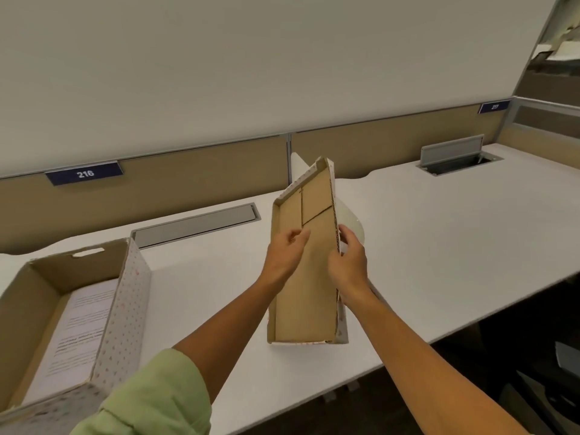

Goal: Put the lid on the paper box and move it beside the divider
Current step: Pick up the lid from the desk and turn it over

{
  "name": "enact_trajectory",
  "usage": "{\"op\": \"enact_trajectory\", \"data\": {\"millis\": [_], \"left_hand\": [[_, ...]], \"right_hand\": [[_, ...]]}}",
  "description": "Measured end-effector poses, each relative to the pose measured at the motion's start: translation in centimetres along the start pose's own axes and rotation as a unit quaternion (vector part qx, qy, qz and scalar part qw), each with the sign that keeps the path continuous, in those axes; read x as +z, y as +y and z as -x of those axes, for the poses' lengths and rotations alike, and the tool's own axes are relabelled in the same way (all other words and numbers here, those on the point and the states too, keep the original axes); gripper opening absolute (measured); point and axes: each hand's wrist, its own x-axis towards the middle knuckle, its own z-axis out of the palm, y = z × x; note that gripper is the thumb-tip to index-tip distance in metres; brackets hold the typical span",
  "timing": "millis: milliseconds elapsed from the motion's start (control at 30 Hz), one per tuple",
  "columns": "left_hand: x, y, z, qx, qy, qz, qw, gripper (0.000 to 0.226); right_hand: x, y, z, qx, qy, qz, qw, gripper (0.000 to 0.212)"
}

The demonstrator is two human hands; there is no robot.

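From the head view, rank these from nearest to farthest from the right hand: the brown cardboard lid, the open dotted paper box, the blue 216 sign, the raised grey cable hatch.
1. Brown cardboard lid: gripped by the right hand.
2. Open dotted paper box: left, on the desk.
3. Blue 216 sign and raised grey cable hatch: on the far-left partition and far right on the desk; too close to call.

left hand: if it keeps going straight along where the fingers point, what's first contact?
The left hand already touches the lid, fingers on its brown inner face. Pushed straight on, it presses that panel first. Behind the lid is the white divider, though depth is unclear.
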Motion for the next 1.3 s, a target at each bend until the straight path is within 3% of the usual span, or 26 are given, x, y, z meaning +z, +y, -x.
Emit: {"op": "enact_trajectory", "data": {"millis": [200,333,433,667,800,1000,1133,1300], "left_hand": [[0.6,4.4,2.0,0.013,-0.005,0.089,0.996,0.017],[0.0,5.5,3.5,0.017,0.006,0.1,0.995,0.013],[-0.6,6.2,4.3,-0.002,0.015,0.085,0.996,0.029],[-5.0,7.1,5.0,-0.063,0.049,0.118,0.99,0.022],[-7.3,7.8,5.8,-0.049,0.02,0.135,0.989,0.022],[-10.0,8.3,8.3,-0.007,0.013,0.107,0.994,0.015],[-11.0,8.5,9.2,-0.005,0.015,0.123,0.992,0.015],[-12.5,8.5,9.9,0.001,0.047,0.102,0.994,0.019]], "right_hand": [[2.4,-2.4,3.1,-0.099,0.07,0.005,0.993,0.067],[3.0,-2.9,4.3,-0.119,0.07,-0.026,0.99,0.056],[3.6,-3.2,5.4,-0.12,0.055,-0.048,0.99,0.053],[3.4,-2.6,7.0,-0.203,-0.147,0.02,0.968,0.079],[1.2,-0.8,5.3,-0.081,-0.185,-0.041,0.978,0.085],[-0.1,0.3,1.2,0.077,-0.088,-0.088,0.989,0.072],[-0.7,0.7,-0.1,0.12,-0.091,-0.082,0.985,0.068],[-0.2,0.4,0.2,0.107,-0.101,-0.077,0.986,0.061]]}}
